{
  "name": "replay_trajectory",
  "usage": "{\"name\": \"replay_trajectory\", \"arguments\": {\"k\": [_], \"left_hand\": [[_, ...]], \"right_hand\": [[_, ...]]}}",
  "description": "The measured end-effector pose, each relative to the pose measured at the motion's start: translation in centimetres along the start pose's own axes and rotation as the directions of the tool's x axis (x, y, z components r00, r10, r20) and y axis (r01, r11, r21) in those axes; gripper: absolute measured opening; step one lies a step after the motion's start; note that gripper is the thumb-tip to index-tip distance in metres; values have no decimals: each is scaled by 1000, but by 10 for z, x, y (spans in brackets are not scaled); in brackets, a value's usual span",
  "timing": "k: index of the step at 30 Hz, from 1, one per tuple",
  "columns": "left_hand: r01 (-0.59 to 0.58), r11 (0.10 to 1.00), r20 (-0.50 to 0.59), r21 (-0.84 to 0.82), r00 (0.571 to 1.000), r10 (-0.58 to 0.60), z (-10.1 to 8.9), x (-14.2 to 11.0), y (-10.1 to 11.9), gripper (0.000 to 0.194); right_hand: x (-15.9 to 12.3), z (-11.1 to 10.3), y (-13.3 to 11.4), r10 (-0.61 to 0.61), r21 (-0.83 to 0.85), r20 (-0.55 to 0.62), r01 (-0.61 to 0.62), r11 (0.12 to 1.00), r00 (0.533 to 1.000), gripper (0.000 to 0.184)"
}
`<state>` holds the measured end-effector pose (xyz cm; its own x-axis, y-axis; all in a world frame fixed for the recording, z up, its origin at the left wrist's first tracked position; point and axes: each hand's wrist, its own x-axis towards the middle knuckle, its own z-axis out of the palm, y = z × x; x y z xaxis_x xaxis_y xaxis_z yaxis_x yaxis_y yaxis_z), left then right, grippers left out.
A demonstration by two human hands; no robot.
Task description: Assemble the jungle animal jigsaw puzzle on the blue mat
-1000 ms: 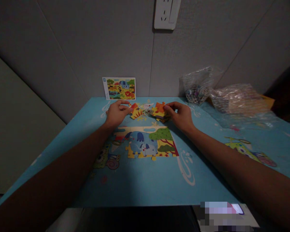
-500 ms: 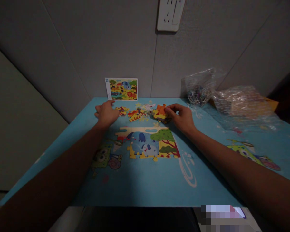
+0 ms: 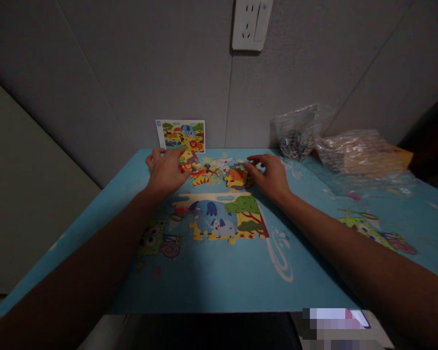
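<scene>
A partly joined jigsaw puzzle (image 3: 219,218), with two blue elephants and green trees, lies flat on the table between my forearms. Beyond it, several loose puzzle pieces (image 3: 201,180) are spread out. My left hand (image 3: 168,170) grips a yellow and red puzzle piece (image 3: 188,156) between thumb and fingers, tilted up from the table. At the right end of the loose pieces is my right hand (image 3: 272,176), thumb and index finger apart. Its thumb tip is beside an orange and yellow piece (image 3: 236,177); contact is hard to make out.
A picture card (image 3: 184,136) of the animal scene leans on the wall behind my left hand. Clear plastic bags (image 3: 357,155) lie at the back right, one holding small dark items (image 3: 295,145). The blue table (image 3: 204,282) has printed cartoon figures. A wall socket (image 3: 251,26) is above.
My left hand has moved slightly right and lifted a puzzle piece. My right thumb and finger have parted from the orange piece, which has shifted. The view has moved slightly.
</scene>
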<state>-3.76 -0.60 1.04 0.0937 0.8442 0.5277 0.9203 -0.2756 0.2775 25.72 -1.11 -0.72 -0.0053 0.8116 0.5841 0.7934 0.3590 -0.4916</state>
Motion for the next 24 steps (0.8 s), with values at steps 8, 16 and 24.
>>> {"name": "replay_trajectory", "arguments": {"k": [8, 16, 24], "left_hand": [[-494, 839, -4, -227, 862, 506, -3, -22, 46, 57], [-543, 649, 99, -533, 722, 685, 4, -37, 60, 72], [-517, 437, 163, -736, 490, 856, 6, -46, 72, 51]], "right_hand": [[-13, -10, -30, 16, 494, 400, -230, 838, 917, 41], [-2, -52, -25, -150, 333, 902, -431, 838, 406, 32], [-8, -72, -27, -27, -74, 966, -376, 924, -257, 47]]}}
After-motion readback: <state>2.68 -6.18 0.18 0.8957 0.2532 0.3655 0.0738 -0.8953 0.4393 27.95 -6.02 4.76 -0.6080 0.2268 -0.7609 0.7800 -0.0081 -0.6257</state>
